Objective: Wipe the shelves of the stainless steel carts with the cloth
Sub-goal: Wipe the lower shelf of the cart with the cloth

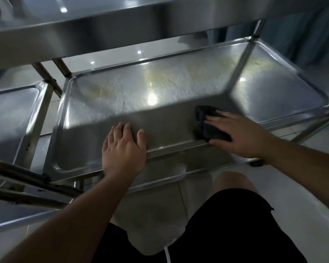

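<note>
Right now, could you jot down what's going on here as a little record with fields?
Setting: stainless steel cart, seen from above
Shelf being wiped: middle shelf, a rimmed tray
Cloth: dark cloth lying on that shelf near its front rim
Right hand: right hand pressing flat on the cloth, fingers straight
Left hand: left hand resting on the shelf by the front rim, holding nothing
Marks: yellowish stains toward the back of the shelf
Nearby: second cart to the left

The cloth (pixel 211 128) is dark navy, almost black. The shelf (pixel 159 88) beneath it is silver-grey steel, scuffed with fine scratches, with yellowish stains toward its far side. The shorts (pixel 226 224) are black, the floor (pixel 311 205) pale grey tile.
</note>
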Demonstrator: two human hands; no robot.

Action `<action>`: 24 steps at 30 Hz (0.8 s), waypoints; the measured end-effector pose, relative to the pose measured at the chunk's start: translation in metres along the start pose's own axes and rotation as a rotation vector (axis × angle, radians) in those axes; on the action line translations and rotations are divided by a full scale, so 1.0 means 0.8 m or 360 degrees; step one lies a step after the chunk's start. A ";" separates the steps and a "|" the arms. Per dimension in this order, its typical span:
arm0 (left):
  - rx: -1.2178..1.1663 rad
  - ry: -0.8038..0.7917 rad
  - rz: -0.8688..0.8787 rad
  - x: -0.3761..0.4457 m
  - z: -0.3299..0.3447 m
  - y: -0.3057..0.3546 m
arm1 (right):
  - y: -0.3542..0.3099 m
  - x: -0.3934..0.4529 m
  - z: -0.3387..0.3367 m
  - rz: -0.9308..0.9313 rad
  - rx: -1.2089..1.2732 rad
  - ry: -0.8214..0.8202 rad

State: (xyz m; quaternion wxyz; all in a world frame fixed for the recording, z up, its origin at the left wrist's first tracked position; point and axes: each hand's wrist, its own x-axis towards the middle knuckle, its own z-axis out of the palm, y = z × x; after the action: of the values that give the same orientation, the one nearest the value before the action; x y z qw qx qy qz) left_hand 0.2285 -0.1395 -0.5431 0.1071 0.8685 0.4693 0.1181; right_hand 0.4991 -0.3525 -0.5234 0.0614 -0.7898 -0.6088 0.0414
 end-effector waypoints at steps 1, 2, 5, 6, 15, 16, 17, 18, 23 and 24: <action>-0.0001 -0.0004 -0.0003 0.000 0.000 0.000 | 0.018 -0.011 -0.002 0.0121 0.0009 0.0060; 0.0000 -0.0008 -0.0004 0.000 0.000 -0.001 | 0.035 -0.021 -0.005 0.0270 0.0023 0.0105; 0.0000 -0.0002 0.0001 0.000 0.001 -0.002 | 0.082 -0.040 -0.017 0.0727 0.0105 0.0180; 0.0000 0.0001 0.0003 0.001 0.002 -0.002 | 0.096 -0.042 -0.020 0.0860 0.0113 0.0198; 0.0020 -0.0001 0.0003 0.000 0.003 0.001 | 0.037 0.009 -0.011 0.1402 0.0057 0.0169; 0.0026 -0.0007 0.0003 0.000 0.002 0.001 | 0.011 0.012 -0.005 0.1284 0.0035 0.0187; 0.0034 -0.0014 0.0002 0.000 0.002 0.002 | -0.015 0.015 0.001 0.1167 0.0012 0.0202; 0.0041 -0.0022 0.0002 0.000 0.002 0.002 | -0.043 0.018 0.008 0.1060 -0.0006 0.0214; 0.0045 -0.0035 0.0005 0.001 0.002 0.000 | -0.145 0.032 0.022 0.0489 0.0066 0.0190; 0.0043 -0.0037 0.0010 0.001 0.001 0.000 | -0.156 0.036 0.022 0.0387 0.0102 0.0102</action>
State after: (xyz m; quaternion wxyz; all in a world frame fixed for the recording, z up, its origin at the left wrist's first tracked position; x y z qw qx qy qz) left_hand 0.2295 -0.1392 -0.5440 0.1004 0.8727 0.4668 0.1018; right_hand 0.3846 -0.2927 -0.5219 0.1005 -0.8563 -0.5048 0.0426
